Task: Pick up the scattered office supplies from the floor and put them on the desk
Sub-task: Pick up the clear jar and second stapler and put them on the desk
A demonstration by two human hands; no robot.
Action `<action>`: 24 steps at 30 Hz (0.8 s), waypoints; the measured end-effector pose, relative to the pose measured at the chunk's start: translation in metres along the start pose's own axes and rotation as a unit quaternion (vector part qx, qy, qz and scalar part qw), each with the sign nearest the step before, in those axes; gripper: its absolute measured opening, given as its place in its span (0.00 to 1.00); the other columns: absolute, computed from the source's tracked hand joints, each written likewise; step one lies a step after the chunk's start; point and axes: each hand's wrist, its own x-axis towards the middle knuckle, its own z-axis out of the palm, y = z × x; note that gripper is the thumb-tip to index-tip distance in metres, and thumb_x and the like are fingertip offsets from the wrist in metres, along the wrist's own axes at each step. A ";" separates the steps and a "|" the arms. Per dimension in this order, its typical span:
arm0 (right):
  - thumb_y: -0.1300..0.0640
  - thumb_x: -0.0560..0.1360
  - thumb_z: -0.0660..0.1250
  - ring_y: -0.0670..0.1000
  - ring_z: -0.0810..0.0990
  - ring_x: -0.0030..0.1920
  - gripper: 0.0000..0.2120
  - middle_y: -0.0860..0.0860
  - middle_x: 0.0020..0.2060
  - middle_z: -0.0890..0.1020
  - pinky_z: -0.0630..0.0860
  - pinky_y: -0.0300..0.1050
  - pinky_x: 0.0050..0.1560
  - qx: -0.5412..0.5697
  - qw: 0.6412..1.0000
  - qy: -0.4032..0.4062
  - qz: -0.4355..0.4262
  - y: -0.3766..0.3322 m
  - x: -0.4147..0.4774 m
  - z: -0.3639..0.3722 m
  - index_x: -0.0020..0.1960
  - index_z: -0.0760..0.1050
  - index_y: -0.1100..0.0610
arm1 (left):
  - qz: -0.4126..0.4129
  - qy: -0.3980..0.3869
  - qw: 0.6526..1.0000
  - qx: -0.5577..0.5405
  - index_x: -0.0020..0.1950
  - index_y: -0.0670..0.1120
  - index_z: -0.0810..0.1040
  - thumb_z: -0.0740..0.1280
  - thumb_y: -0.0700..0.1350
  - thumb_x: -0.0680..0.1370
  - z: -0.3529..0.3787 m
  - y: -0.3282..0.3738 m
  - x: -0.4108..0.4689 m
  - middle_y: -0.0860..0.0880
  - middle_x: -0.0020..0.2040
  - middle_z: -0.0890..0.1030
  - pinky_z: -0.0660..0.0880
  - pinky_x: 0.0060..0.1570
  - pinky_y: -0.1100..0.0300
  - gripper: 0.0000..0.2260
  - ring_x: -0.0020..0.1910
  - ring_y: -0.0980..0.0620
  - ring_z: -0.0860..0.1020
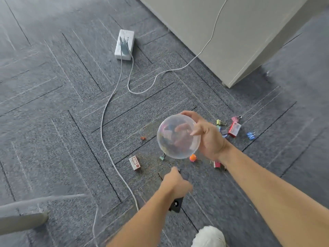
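The right hand grips the rim of a clear round plastic tub, with blurred coloured shapes showing through it. At its 6 o'clock, the left hand is curled round a black oblong stapler-like tool. Small coloured binder clips and a red-and-clear box lie on the grey carpet tiles at 3 o'clock. A white-and-red carton lies at 8. A white cable borders the 9 o'clock side. The pale grey cabinet corner stands at 1, with open carpet between.
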 end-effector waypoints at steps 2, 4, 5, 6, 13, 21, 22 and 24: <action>0.53 0.67 0.64 0.62 0.76 0.57 0.26 0.63 0.57 0.77 0.71 0.69 0.59 0.042 0.999 -0.007 0.027 -0.058 -0.049 0.006 0.64 0.72 0.58 | -0.006 0.009 1.000 -0.012 0.64 0.43 0.66 0.65 0.46 0.73 -0.010 0.029 -0.052 0.43 0.59 0.76 0.73 0.44 0.55 0.21 0.53 0.45 0.76; 0.45 0.74 0.65 0.63 0.76 0.59 0.28 0.67 0.62 0.76 0.70 0.68 0.61 0.033 0.998 -0.024 0.040 -0.122 -0.098 0.019 0.69 0.70 0.59 | -0.003 0.020 0.999 -0.037 0.65 0.44 0.68 0.66 0.47 0.69 -0.028 0.062 -0.117 0.42 0.60 0.77 0.75 0.48 0.53 0.25 0.57 0.43 0.78; 0.43 0.77 0.63 0.61 0.79 0.57 0.26 0.65 0.61 0.78 0.75 0.62 0.58 0.016 0.999 -0.030 0.039 -0.156 -0.122 0.028 0.69 0.71 0.58 | 0.000 0.028 0.998 -0.048 0.64 0.44 0.69 0.67 0.48 0.66 -0.038 0.078 -0.152 0.42 0.59 0.78 0.76 0.48 0.52 0.27 0.57 0.42 0.79; 0.42 0.79 0.59 0.59 0.82 0.54 0.24 0.62 0.57 0.81 0.79 0.55 0.52 0.007 0.999 -0.035 0.037 -0.191 -0.146 0.036 0.67 0.72 0.57 | 0.009 0.032 0.998 -0.057 0.63 0.44 0.72 0.68 0.48 0.63 -0.049 0.095 -0.189 0.41 0.57 0.79 0.77 0.48 0.51 0.28 0.56 0.42 0.79; 0.37 0.75 0.61 0.60 0.79 0.55 0.29 0.63 0.60 0.80 0.71 0.56 0.53 -0.063 0.997 -0.039 0.018 -0.446 -0.266 0.102 0.67 0.74 0.56 | 0.103 0.077 0.986 -0.107 0.52 0.44 0.79 0.71 0.52 0.57 -0.153 0.223 -0.422 0.45 0.38 0.79 0.81 0.36 0.48 0.25 0.32 0.49 0.75; 0.45 0.83 0.55 0.57 0.82 0.50 0.21 0.60 0.53 0.82 0.77 0.48 0.41 -0.092 0.995 -0.043 -0.023 -0.618 -0.301 0.168 0.64 0.76 0.58 | 0.097 -0.027 0.987 -0.125 0.44 0.41 0.73 0.67 0.40 0.74 -0.258 0.299 -0.632 0.43 0.35 0.76 0.74 0.30 0.61 0.04 0.28 0.49 0.76; 0.47 0.83 0.55 0.54 0.84 0.45 0.19 0.58 0.50 0.83 0.78 0.45 0.36 -0.086 0.995 -0.030 -0.030 -0.634 -0.297 0.179 0.62 0.78 0.57 | 0.105 0.002 0.982 -0.156 0.44 0.42 0.73 0.67 0.40 0.73 -0.280 0.294 -0.639 0.44 0.36 0.76 0.74 0.32 0.60 0.04 0.29 0.49 0.75; 0.49 0.83 0.56 0.48 0.84 0.36 0.15 0.53 0.44 0.83 0.76 0.40 0.27 -0.081 0.996 0.001 -0.048 -0.655 -0.280 0.196 0.55 0.79 0.53 | 0.111 0.084 0.968 -0.208 0.41 0.43 0.74 0.69 0.41 0.73 -0.324 0.278 -0.650 0.45 0.35 0.75 0.73 0.32 0.60 0.05 0.28 0.49 0.74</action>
